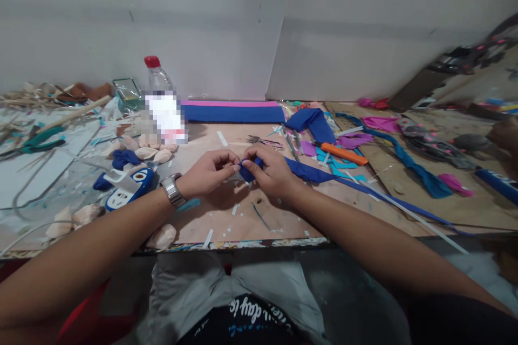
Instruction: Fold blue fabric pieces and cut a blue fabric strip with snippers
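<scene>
Both hands meet over the middle of the table, close together. Between the fingertips of my right hand is a small bunched piece of blue fabric. My left hand, with a metal watch at its wrist, pinches the left edge of that same piece. From behind my right hand a long blue fabric strip runs off to the right; whether it joins the held piece is hidden. Just beyond my hands lie small scissors. A blue and white glue gun rests left of my left hand.
Along the wall lie folded blue and pink fabric and a red-capped bottle. An orange cutter sits among scraps at right. Green-handled pliers and several pale wrapped lumps lie left. A co-worker's hand shows at far right.
</scene>
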`<action>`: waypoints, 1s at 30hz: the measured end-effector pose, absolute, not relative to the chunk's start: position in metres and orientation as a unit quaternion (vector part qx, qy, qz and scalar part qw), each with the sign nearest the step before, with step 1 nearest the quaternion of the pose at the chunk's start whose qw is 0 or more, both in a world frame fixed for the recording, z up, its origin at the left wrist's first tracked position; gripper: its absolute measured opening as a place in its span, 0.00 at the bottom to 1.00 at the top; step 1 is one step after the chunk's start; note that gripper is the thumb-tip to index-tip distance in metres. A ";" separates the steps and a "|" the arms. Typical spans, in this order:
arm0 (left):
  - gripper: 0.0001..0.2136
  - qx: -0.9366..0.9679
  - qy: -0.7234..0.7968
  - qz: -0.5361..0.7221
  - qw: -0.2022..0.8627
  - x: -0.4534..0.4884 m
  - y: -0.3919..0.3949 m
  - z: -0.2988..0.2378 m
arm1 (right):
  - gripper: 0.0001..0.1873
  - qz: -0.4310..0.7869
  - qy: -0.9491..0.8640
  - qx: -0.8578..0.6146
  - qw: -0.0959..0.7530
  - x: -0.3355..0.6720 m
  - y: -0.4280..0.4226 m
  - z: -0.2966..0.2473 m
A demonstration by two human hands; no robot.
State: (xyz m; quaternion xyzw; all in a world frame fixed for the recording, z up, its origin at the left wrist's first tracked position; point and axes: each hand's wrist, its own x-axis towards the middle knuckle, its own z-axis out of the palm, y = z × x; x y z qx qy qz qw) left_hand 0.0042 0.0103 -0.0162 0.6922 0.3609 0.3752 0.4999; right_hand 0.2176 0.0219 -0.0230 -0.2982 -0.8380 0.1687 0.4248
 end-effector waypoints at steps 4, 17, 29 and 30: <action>0.14 0.663 0.356 0.378 0.539 0.005 0.010 -0.015 | 0.17 0.177 -0.834 -0.305 0.426 0.218 0.021 -0.022; 0.11 0.673 0.374 0.433 0.469 0.005 0.012 -0.022 | 0.15 0.159 -0.840 -0.306 0.420 0.218 0.023 -0.023; 0.12 0.751 0.403 0.436 0.288 0.000 0.008 -0.010 | 0.14 0.103 -0.851 -0.303 0.417 0.220 0.022 -0.020; 0.12 0.755 0.398 0.437 0.285 0.000 0.007 -0.010 | 0.15 0.096 -0.851 -0.300 0.421 0.220 0.022 -0.020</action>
